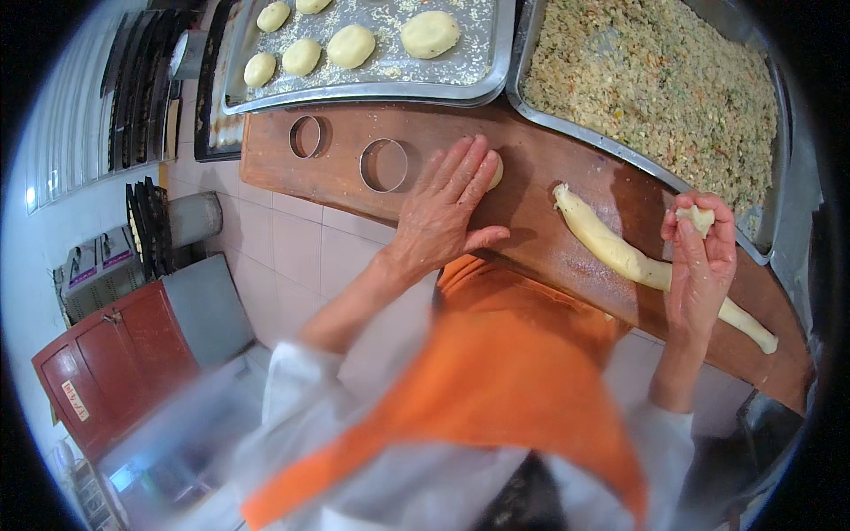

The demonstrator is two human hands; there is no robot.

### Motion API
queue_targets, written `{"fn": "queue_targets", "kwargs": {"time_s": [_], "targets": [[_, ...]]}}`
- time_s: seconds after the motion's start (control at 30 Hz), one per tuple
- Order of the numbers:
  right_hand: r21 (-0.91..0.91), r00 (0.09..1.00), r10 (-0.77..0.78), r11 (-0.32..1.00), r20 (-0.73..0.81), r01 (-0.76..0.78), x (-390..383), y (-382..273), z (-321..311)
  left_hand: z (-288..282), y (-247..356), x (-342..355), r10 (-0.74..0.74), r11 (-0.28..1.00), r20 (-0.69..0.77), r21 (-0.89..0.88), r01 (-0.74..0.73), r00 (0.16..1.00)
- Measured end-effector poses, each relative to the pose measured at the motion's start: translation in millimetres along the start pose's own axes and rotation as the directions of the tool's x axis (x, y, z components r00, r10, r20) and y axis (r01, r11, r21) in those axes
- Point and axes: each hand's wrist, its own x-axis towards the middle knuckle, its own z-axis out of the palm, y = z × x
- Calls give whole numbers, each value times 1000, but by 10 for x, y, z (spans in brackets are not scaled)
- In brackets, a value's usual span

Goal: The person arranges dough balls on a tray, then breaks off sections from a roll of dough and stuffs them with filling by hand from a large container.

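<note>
My left hand point(447, 199) lies flat with its fingers stretched out over the wooden board. A round piece of dough point(497, 173) shows past its fingertips, mostly hidden by the hand; whether the palm presses it I cannot tell. My right hand point(704, 257) is raised at the right, its fingers closed round a small piece of dough point(697, 219). Below that hand, a long roll of pale dough point(606, 243) lies slantwise on the board, partly hidden by the wrist. Two metal ring cutters point(383, 165) rest left of my left hand.
A metal tray point(372, 92) with several round dough pieces stands beyond the board point(567, 168). To its right is a deep tray point(611, 155) full of crumbly chopped filling. Dark baking trays point(146, 88) and a red cabinet point(124, 354) stand at the left.
</note>
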Motion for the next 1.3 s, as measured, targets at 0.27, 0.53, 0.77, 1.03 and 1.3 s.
{"fn": "queue_targets", "kwargs": {"time_s": [0.27, 0.53, 0.77, 1.03, 1.3], "targets": [[61, 1000, 20, 998, 7, -20, -23, -13, 40, 64, 97, -32, -34, 999, 66, 13, 33, 997], [22, 999, -19, 1000, 36, 18, -95, -124, 207, -186, 5, 114, -324, 929, -120, -229, 291, 938], [-110, 997, 73, 991, -35, -77, 17, -94, 267, -38, 175, -47, -154, 947, -25, -287, 141, 988], [-110, 991, 114, 987, -65, -120, 211, -115, 432, -1207, -835, 919, -275, 938, -564, -335, 88, 779], [-356, 995, 98, 931, 19, -84, 329, -5, 554, -1343, -2431, 1994, -567, 821, -461, -388, 419, 683]]}}
